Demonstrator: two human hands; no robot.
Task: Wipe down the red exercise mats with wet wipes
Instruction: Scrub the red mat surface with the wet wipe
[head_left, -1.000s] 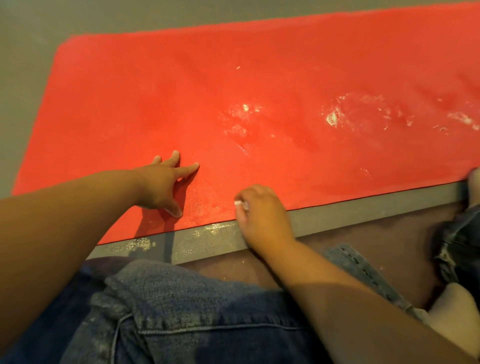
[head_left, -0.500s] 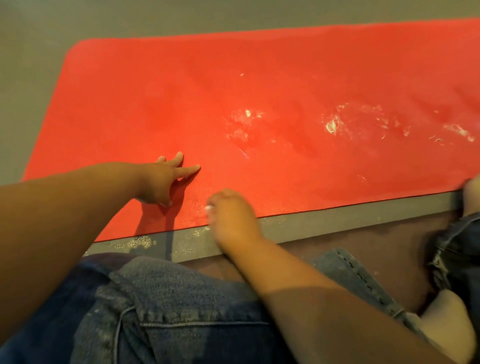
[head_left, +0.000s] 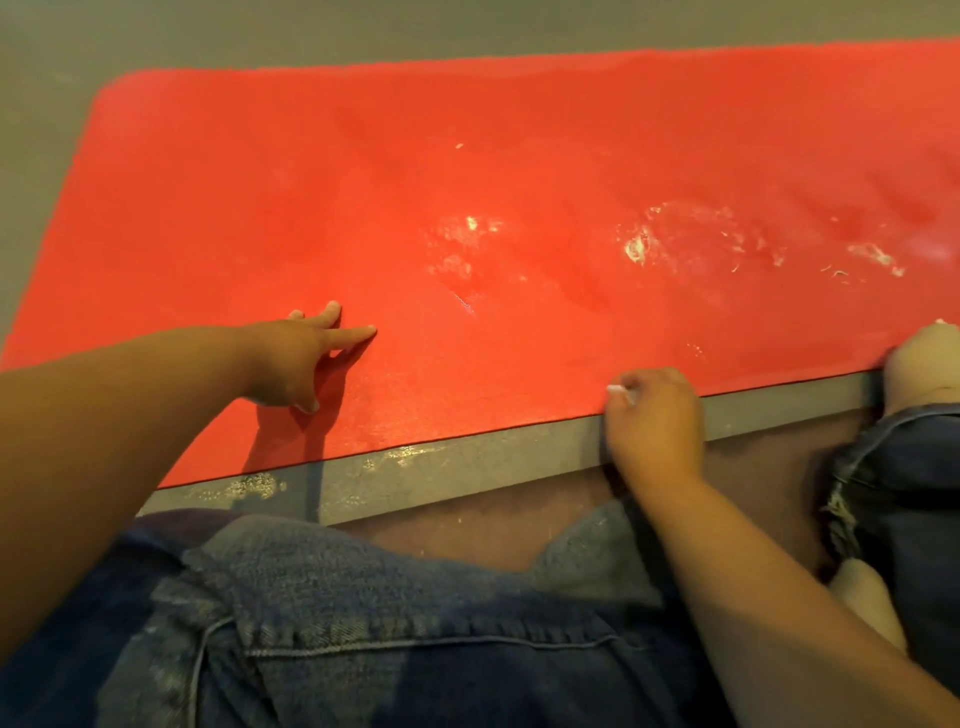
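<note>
- the red exercise mat (head_left: 519, 171) lies flat on the grey floor (head_left: 156, 31), running across your view from its rounded left end out past the right edge of the frame.
- your left hand (head_left: 298, 364) rests on the mat near its front edge, fingers straight and spread, holding nothing.
- your right hand (head_left: 654, 415) sits at the mat's front edge, partly over the red surface and partly over the grey strip (head_left: 467, 462) that runs along it.
- that hand's fingers are curled around a wet wipe (head_left: 621, 393); only a small white wad shows at the fingertips, the rest is hidden in your grip.
- your two hands are well apart, the left one further onto the mat than the right.
- white smears (head_left: 639, 249) and flecks mark the middle and right part of the mat, beyond both hands.
- a paler, speckled patch shows on the grey strip below your left hand.
- your jeans (head_left: 363, 623) fill the bottom of the view, and a foot (head_left: 919, 364) touches the mat's front edge at the far right, just beside your right hand.
</note>
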